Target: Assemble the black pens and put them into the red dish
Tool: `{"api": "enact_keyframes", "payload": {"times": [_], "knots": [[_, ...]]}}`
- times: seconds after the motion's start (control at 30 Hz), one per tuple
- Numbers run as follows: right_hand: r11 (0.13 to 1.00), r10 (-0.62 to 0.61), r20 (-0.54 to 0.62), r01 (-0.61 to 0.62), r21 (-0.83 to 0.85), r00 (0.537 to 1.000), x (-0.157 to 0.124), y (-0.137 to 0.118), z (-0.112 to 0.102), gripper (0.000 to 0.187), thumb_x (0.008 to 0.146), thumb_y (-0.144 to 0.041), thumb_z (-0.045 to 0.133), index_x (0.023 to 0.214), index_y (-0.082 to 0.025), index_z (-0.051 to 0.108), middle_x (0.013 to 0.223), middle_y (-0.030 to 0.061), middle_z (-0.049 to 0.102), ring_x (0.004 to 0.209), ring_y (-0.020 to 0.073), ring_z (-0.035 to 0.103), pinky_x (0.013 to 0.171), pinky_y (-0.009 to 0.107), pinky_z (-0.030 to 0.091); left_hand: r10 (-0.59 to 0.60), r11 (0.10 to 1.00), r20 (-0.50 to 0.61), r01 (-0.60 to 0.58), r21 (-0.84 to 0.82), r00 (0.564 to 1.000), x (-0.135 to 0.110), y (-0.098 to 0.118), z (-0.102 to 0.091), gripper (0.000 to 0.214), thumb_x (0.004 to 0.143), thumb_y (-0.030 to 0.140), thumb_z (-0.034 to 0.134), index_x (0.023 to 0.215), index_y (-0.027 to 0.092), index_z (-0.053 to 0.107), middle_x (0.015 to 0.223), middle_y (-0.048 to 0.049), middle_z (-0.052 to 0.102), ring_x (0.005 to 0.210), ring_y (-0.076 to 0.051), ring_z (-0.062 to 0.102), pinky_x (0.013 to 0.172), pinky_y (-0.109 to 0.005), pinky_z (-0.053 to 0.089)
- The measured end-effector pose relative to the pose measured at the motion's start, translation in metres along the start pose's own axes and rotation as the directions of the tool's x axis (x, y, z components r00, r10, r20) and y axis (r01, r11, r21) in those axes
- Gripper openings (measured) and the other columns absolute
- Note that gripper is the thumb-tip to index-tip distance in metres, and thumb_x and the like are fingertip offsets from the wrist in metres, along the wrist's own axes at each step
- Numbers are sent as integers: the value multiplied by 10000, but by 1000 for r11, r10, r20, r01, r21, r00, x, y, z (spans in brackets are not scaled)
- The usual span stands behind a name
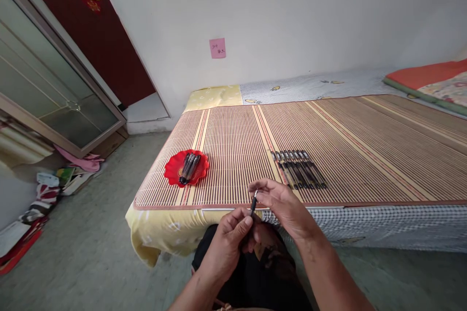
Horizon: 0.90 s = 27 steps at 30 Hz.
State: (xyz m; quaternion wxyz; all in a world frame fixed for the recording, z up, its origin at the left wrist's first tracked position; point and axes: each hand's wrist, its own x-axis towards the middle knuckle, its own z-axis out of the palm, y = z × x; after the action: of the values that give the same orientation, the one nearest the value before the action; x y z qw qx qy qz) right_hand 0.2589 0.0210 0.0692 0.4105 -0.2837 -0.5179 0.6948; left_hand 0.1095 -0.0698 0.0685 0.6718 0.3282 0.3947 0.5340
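A dark pen (253, 206) with a silvery, pointed end stands tilted upward between my hands, above my lap at the bed's near edge. My left hand (233, 233) is closed round its lower part, thumb pressed against the barrel. Around the upper end curl the fingers and thumb of my right hand (279, 204); the exact contact at the tip is too small to make out. Beyond my right hand, several dark pens (301, 170) lie side by side in a row on the mat. More pens (189, 167) are bunched in a red scalloped plate (171, 167) at the left.
A striped bamboo mat (229, 146) covers the bed, over yellow and checked sheets (310, 226). Folded bedding (423, 77) lies at the far right. A pink note (218, 48) sticks to the wall. Papers and cloths (47, 189) are piled on the floor at left, by a glass-paned door (54, 73).
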Motion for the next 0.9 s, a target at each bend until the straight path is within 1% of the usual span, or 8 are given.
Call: {"api": "enact_keyframes", "payload": {"times": [0.1, 0.23, 0.3, 0.4, 0.47, 0.6, 0.77, 0.9], "knots": [[998, -49, 10, 49, -38, 999, 0, 1, -1, 199, 931, -374, 682, 1031, -230, 775, 1100, 61, 699, 1093, 207, 602, 971, 352, 455, 6, 1000, 7, -6, 8, 1000, -1, -2, -1, 332, 885, 455, 743, 850, 151, 613, 634, 12, 617, 473, -56, 419, 477, -212, 246], [1000, -24, -25, 24, -14, 999, 1, 0, -1, 157, 840, -369, 793, 846, -220, 744, 992, 32, 670, 959, 180, 608, 868, 317, 481, 9, 1000, 2, -9, 20, 1000, -1, -4, -2, 322, 894, 445, 739, 850, 150, 617, 645, 11, 623, 478, -56, 428, 480, -210, 254], [1000, 20, -4, -20, 10, 1000, 1, -1, -1, 196, 811, -373, 823, 919, -229, 746, 1017, 37, 675, 969, 189, 614, 864, 326, 487, 7, 1000, -2, -7, 16, 1000, 0, -5, -2, 326, 892, 448, 742, 850, 149, 618, 643, 12, 620, 478, -55, 429, 480, -208, 256], [1000, 3, 48, -2, -5, 999, 0, -2, 0, 248, 889, -409, 736, 1064, -236, 766, 1091, 67, 698, 1089, 224, 611, 972, 374, 462, 11, 1000, -5, -11, 11, 1000, 1, -5, -3, 326, 894, 448, 741, 854, 148, 621, 643, 10, 622, 477, -55, 427, 475, -207, 252], [999, -36, 41, 37, -38, 999, -1, -1, 0, 222, 926, -412, 685, 1001, -228, 783, 1083, 69, 698, 1112, 228, 603, 1000, 379, 444, 13, 1000, 0, -13, 12, 1000, 1, -5, -3, 321, 898, 444, 737, 855, 148, 621, 648, 9, 625, 478, -56, 430, 474, -208, 254], [998, -18, -15, 17, -56, 1000, 0, 0, 0, 191, 860, -402, 773, 812, -219, 742, 955, 31, 674, 935, 185, 606, 875, 329, 472, 19, 1000, 3, -19, 18, 1000, 0, -6, -2, 317, 903, 440, 733, 856, 148, 620, 655, 7, 629, 477, -55, 429, 478, -208, 254], [999, -12, 47, 13, -34, 999, -1, 2, -2, 264, 933, -429, 691, 1087, -229, 770, 1079, 70, 709, 1107, 228, 620, 995, 374, 461, 14, 1000, -3, -14, 8, 1000, 0, -6, -2, 333, 893, 455, 739, 849, 147, 620, 638, 10, 616, 476, -57, 425, 478, -208, 249], [997, -33, 36, 36, -73, 999, -3, 2, -2, 196, 920, -399, 707, 952, -223, 789, 1012, 54, 699, 1016, 207, 624, 936, 342, 477, 19, 1000, -8, -19, 20, 1000, 0, -8, -3, 328, 899, 453, 735, 853, 149, 620, 648, 8, 624, 475, -55, 424, 480, -205, 260]]}}
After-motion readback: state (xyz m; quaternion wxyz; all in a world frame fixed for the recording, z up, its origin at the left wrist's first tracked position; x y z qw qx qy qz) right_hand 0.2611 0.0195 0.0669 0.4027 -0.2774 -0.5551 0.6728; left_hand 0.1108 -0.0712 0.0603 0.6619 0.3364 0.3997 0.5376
